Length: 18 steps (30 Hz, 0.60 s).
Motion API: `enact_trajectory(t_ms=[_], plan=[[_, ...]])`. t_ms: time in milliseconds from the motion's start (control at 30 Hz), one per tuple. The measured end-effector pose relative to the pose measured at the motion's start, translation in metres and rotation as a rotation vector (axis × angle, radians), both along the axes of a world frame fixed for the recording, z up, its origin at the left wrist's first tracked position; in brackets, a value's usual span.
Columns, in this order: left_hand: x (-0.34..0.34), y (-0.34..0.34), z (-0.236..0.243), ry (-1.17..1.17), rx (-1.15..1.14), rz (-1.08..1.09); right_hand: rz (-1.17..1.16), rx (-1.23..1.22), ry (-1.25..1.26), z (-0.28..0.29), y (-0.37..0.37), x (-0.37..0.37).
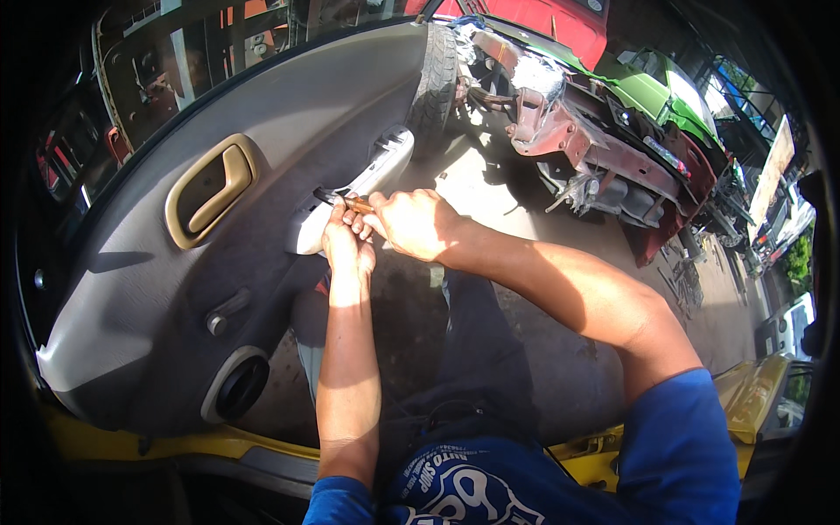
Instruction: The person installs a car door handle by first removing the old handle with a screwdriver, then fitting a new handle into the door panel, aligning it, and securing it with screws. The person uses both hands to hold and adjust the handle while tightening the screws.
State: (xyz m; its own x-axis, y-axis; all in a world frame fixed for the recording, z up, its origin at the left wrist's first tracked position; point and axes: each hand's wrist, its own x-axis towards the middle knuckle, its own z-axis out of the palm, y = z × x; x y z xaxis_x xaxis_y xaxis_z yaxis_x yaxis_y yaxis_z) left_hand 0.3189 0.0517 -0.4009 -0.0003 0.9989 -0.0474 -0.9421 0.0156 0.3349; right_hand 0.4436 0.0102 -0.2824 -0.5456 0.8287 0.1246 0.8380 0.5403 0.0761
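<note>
My right hand [416, 226] is closed round the orange handle of a screwdriver [357, 205]. The tool points left, into the recess of a light grey armrest [389, 162] on a car door panel [297, 114]. My left hand [349, 245] is raised under the armrest, its thumb and fingers closed about the front part of the screwdriver. Whatever the screwdriver's tip meets is too dark and small to make out. Left of both hands, a tan inner door handle [212, 191] is set in the grey panel.
Lower on the door are a window crank [229, 311] and a round speaker [241, 387]. A yellow sill [232, 443] runs along the bottom. Beyond the door stand a tyre [435, 83], a stripped vehicle front [560, 122] and a green car [652, 87].
</note>
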Motion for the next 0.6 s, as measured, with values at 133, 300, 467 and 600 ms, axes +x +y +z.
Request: enact_trajectory(t_ms=[133, 300, 467, 600], plan=[[-0.002, 0.002, 0.003, 0.048, -0.061, 0.052, -0.304, -0.519, 0.314, 0.022, 0.005, -0.003], [-0.004, 0.002, 0.006, 0.033, -0.064, 0.028, 0.175, 0.304, -0.046, -0.007, -0.013, 0.005], [0.006, -0.006, 0.003, 0.031, -0.080, 0.006, -0.052, -0.145, 0.175, -0.013, 0.012, 0.007], [0.009, -0.005, 0.006, 0.074, -0.063, 0.035, -0.401, -0.867, 0.806, -0.007, 0.011, 0.007]])
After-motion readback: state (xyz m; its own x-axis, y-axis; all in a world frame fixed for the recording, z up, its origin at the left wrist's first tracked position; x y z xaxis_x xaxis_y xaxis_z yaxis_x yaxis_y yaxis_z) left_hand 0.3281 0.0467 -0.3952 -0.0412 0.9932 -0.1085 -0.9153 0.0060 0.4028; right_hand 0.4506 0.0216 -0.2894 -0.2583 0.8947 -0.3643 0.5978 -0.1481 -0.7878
